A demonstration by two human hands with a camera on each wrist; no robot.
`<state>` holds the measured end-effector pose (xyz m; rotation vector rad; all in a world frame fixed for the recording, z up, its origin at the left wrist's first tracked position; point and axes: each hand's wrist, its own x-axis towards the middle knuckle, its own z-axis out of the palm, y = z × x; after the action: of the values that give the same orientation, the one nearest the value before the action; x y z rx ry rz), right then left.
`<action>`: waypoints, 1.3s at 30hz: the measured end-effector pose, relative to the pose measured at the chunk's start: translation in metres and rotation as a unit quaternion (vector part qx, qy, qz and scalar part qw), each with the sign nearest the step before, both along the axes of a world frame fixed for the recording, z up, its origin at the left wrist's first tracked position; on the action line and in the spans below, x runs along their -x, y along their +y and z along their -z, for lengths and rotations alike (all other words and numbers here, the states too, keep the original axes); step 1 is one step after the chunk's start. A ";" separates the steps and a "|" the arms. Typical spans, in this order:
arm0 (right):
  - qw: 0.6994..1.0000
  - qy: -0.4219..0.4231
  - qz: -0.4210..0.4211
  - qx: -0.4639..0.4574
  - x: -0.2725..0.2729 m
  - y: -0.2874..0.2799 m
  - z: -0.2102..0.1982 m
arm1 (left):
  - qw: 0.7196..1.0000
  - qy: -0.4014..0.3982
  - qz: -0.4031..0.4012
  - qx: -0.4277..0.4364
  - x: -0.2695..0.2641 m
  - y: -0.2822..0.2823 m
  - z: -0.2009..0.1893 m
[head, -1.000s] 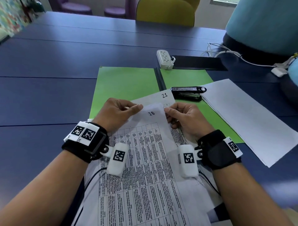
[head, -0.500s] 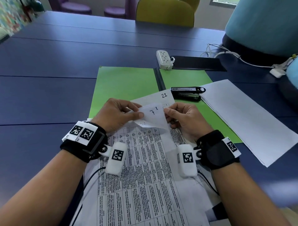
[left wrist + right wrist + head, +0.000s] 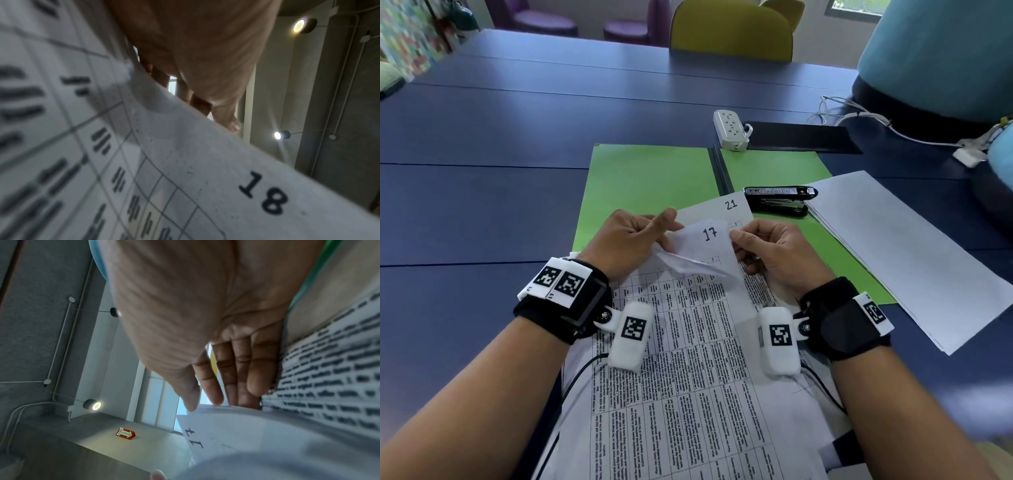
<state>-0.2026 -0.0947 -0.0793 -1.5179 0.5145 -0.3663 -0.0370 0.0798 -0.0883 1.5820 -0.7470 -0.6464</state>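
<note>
A stack of printed sheets (image 3: 688, 359) with table text lies in front of me, partly on an open green folder (image 3: 647, 178). My left hand (image 3: 666, 233) pinches the top edge of the sheet numbered 18 (image 3: 688, 265) and holds it curled back toward me. In the left wrist view that sheet 18 (image 3: 226, 186) fills the foreground, with the left hand (image 3: 205, 100) behind it. Sheet 17 (image 3: 710, 234) shows on top. My right hand (image 3: 738, 243) pinches its right top corner, thumb above; the right wrist view shows the right hand (image 3: 216, 394) at sheet 17's (image 3: 226, 434) edge. Sheet 21 (image 3: 731, 205) sticks out beyond.
A black stapler (image 3: 779, 200) lies on the folder's right half. A plain white paper stack (image 3: 900, 253) sits to the right. A white power strip (image 3: 731, 130), a black mat (image 3: 801, 137) and white cables (image 3: 859, 116) lie farther back on the blue table (image 3: 482, 192).
Sheet 18 was flat on top one second ago. My left hand has peeled its top edge back toward me, baring sheet 17. The right hand has stayed in place.
</note>
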 end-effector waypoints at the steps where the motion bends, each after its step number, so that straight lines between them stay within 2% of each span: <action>1: 1.000 0.001 0.000 0.002 0.000 0.000 0.000 | 1.000 0.005 0.001 -0.003 -0.001 0.000 0.001; 22: 1.000 0.009 0.006 0.013 -0.001 -0.002 0.002 | 0.998 0.035 0.001 0.058 0.003 -0.001 0.002; 26: 1.000 0.006 0.007 0.006 -0.001 0.000 0.001 | 0.999 -0.002 0.011 0.041 0.003 0.000 0.000; 33: 1.000 -0.003 0.006 -0.005 0.000 0.001 0.000 | 0.999 0.036 0.008 0.003 0.002 0.002 0.000; 39: 1.000 -0.001 0.007 -0.003 0.000 0.001 0.000 | 1.000 0.018 0.011 0.010 0.003 0.000 -0.001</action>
<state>-0.2024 -0.0941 -0.0788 -1.5087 0.5235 -0.3766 -0.0402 0.0800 -0.0874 1.5432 -0.7426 -0.6787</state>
